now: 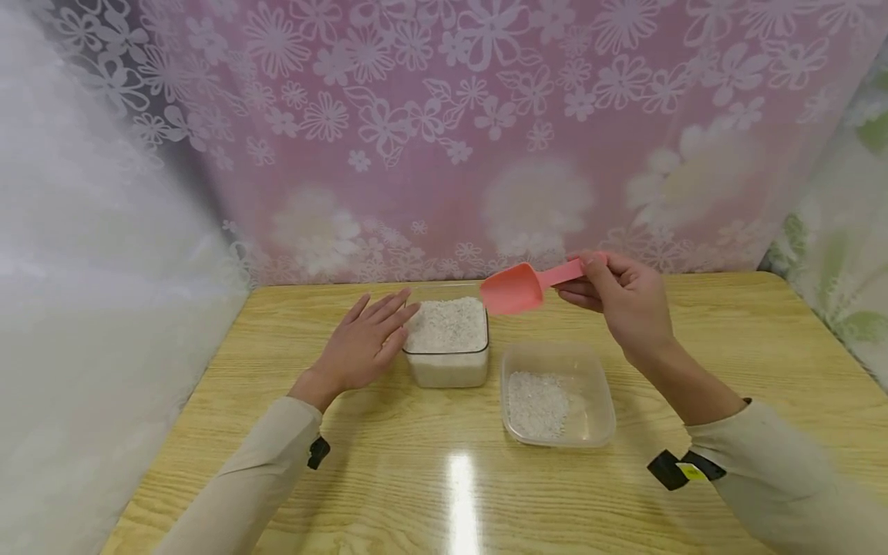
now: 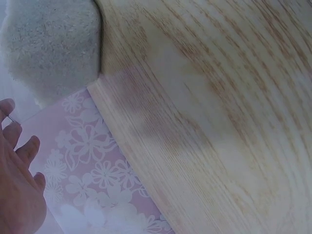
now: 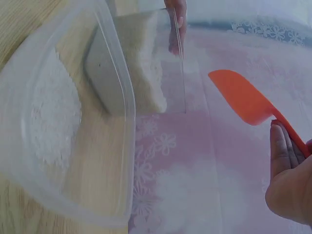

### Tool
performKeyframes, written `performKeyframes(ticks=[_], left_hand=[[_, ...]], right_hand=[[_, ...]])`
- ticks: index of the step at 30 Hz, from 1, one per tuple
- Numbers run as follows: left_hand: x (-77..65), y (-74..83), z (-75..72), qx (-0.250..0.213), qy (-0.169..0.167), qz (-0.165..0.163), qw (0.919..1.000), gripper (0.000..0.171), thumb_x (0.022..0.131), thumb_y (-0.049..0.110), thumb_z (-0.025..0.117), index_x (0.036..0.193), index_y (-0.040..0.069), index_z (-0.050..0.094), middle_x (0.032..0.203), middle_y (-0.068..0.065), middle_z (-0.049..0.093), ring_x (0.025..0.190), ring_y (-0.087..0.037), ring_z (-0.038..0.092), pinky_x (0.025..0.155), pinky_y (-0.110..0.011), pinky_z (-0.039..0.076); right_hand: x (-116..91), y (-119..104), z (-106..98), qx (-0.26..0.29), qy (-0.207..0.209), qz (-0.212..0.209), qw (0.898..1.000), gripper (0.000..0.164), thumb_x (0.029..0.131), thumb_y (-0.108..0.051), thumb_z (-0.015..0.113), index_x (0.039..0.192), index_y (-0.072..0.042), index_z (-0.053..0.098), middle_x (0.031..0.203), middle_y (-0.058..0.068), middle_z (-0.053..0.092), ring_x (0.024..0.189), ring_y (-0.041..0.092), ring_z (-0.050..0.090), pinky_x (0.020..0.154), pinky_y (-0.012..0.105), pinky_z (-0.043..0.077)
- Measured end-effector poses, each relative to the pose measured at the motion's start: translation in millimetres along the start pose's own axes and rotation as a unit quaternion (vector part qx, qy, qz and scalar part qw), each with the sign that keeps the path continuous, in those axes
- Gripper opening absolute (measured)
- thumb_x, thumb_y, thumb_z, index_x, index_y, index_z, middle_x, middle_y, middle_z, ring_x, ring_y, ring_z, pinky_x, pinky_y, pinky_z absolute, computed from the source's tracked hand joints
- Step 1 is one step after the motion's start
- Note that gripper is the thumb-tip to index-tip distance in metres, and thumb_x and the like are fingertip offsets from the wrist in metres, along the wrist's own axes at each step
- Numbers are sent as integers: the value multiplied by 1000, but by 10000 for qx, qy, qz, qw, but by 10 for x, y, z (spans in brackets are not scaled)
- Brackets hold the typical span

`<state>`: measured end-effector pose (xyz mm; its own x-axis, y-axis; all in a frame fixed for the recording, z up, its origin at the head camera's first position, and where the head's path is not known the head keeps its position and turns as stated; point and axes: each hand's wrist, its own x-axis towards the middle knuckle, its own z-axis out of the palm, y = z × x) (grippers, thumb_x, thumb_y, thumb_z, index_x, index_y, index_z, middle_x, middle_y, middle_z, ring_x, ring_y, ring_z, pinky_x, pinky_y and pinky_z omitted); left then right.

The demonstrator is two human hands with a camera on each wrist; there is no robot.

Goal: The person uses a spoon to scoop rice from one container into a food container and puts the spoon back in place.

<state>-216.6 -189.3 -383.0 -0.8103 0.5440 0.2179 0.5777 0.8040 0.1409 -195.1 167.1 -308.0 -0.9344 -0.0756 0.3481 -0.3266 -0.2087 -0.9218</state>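
A pink scoop (image 1: pixel 513 290) is held by its handle in my right hand (image 1: pixel 627 304), raised above the table with its bowl beside the rice container's far right corner. In the right wrist view the scoop (image 3: pixel 243 97) looks orange. My left hand (image 1: pixel 364 343) has its fingers extended, fingertips at the left rim of a clear square container (image 1: pixel 447 371) filled high with white rice (image 1: pixel 447 324). To the right and nearer stands a translucent plastic box (image 1: pixel 590 408). A smaller heap of rice (image 1: pixel 537 405) lies in its left part.
Both containers stand on a wood-grain table (image 1: pixel 388 478). A pink flowered curtain (image 1: pixel 430 193) hangs along its back edge, and pale cloth (image 1: pixel 104 270) hangs at the left. Light reflects off the tabletop near the front.
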Motion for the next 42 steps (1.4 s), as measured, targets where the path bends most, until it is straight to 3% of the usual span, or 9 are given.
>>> performKeyframes(ticks=[7,15,18,22,26,31,36,42], left_hand=[[5,9,-18,27,-26,-19,10000,47,105,37,29,151,25,33,158,6,17,142,-16,21,116,-44,4],[3,17,0,61,-10,11,10000,47,105,36,31,150,23,34,157,2,21,141,-17,22,116,-45,4],[7,20,-5,51,-5,30,10000,47,105,36,31,150,22,35,157,1,21,142,-17,22,116,-45,5],[12,28,-22,33,2,46,10000,47,105,35,32,150,22,35,157,2,20,142,-17,22,116,-45,5],[11,30,-24,21,-9,36,10000,47,105,34,33,150,22,35,157,2,20,141,-17,23,116,-45,4],[2,17,-9,60,-38,26,10000,48,105,34,33,151,22,34,157,1,20,141,-17,23,116,-45,4],[-9,10,-12,73,-36,20,10000,48,105,35,33,151,22,34,157,1,20,141,-17,23,116,-45,4],[-5,8,-9,39,22,71,10000,48,105,35,33,150,21,36,157,0,21,141,-18,25,116,-45,4]], right_hand=[[51,163,260,-623,-112,713,9954,41,99,-22,53,116,15,56,93,12,70,83,19,70,77,31,54],[78,280,483,-1210,-251,1121,9860,38,101,-22,52,115,13,58,98,26,67,81,17,70,76,31,55],[74,308,515,-1341,-268,1244,9828,38,101,-23,51,114,12,59,98,26,67,79,15,70,76,31,55],[72,364,576,-1572,-407,1324,9778,34,102,-20,49,111,11,60,96,24,68,84,21,70,75,30,56],[53,449,642,-1305,-514,1714,9752,31,102,-16,47,114,10,60,97,23,68,89,30,69,76,32,56],[18,542,684,-721,-459,2204,9716,33,103,-14,46,122,11,57,96,22,68,89,29,69,78,32,55],[30,568,715,-563,-422,2390,9685,36,103,-15,46,125,13,53,95,21,68,84,20,70,78,31,55],[37,576,705,-456,-420,2498,9663,38,103,-15,46,128,13,51,97,21,68,85,20,70,81,32,54]])
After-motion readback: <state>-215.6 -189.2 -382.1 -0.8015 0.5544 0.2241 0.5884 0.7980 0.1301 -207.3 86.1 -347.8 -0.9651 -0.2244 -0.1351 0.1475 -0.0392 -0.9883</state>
